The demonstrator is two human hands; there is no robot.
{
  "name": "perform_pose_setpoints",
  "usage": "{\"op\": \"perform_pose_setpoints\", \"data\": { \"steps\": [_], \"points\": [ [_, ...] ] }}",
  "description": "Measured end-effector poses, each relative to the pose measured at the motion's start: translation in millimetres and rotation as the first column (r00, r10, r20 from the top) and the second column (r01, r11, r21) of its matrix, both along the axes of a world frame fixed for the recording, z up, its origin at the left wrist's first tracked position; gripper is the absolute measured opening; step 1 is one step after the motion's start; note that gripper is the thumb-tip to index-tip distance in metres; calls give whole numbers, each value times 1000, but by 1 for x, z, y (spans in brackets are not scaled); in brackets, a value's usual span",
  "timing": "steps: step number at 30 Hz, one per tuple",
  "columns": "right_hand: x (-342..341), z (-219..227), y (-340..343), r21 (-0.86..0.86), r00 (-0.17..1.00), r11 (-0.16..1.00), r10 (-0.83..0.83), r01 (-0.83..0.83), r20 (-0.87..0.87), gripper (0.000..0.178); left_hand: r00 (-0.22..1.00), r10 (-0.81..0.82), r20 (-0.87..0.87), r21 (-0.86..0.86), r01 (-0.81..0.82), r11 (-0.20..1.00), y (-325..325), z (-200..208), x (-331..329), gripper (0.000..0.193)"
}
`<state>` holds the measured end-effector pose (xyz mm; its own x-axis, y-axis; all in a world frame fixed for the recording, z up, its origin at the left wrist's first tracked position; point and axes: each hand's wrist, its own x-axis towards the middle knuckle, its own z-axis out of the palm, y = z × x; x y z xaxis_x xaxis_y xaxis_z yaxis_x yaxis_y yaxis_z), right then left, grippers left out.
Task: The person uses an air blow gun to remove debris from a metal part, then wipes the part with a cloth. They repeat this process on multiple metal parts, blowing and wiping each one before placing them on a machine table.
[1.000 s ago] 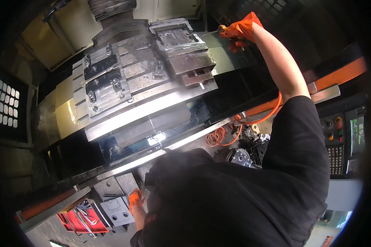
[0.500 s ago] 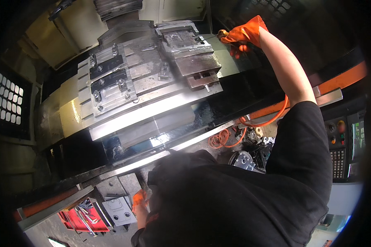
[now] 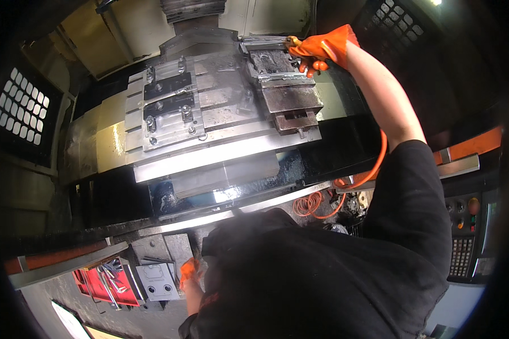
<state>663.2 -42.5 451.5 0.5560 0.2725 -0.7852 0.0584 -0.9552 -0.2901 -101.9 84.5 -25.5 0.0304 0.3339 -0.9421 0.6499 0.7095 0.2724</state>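
My right hand (image 3: 323, 50), in an orange rubber glove, reaches far forward over the right end of the machine table. Its fingers are closed round an air blow gun (image 3: 292, 43), of which little but a yellowish part shows. The gun is close to the machine vise (image 3: 291, 97), at the right side of its greyish, dirty jaw area. An orange air hose (image 3: 382, 150) runs up behind my right arm. Low on the left, my left hand (image 3: 189, 272), also gloved in orange, hangs beside my body near some metal plates. Its fingers are too small and partly hidden to read.
Left of the vise, a clamped fixture (image 3: 164, 107) with bolts and a wrench (image 3: 167, 96) lies on the machine table (image 3: 209, 155). Below are a red tool tray (image 3: 116, 282), a grey plate with holes (image 3: 156, 281) and a coiled hose (image 3: 306, 204). A control panel (image 3: 464, 237) stands at right.
My right hand has come left with the blow gun, from beside the vise to its right edge. The view has shifted, so the machine table sits further right. My left hand stays low.
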Motion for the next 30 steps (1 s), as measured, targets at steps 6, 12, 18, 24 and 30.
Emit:
{"op": "perform_pose_setpoints", "data": {
  "steps": [6, 12, 18, 24, 30],
  "points": [
    [19, -42, 14, 308, 977, 951, -30, -38, 213, 58, 999, 44, -21, -5, -44, 999, -18, -4, -7, 42],
    [25, -22, -36, 292, 862, 951, -230, 101, 451, 50, 996, 78, -32, -13, -79, 997, -30, -9, -11, 41],
    [9, -9, -58, 233, 873, 944, -310, 235, 375, 51, 997, 67, -27, -20, -67, 998, -14, -17, -8, 40],
    [-9, 0, -83, 103, 892, 951, -308, 290, 332, 54, 999, 46, -25, -36, -46, 998, 15, -34, -13, 40],
    [-74, 28, -107, 28, 884, 955, -285, 296, 371, 52, 997, 36, 64, -3, -36, 999, 44, -39, -5, 39]
  ]
}}
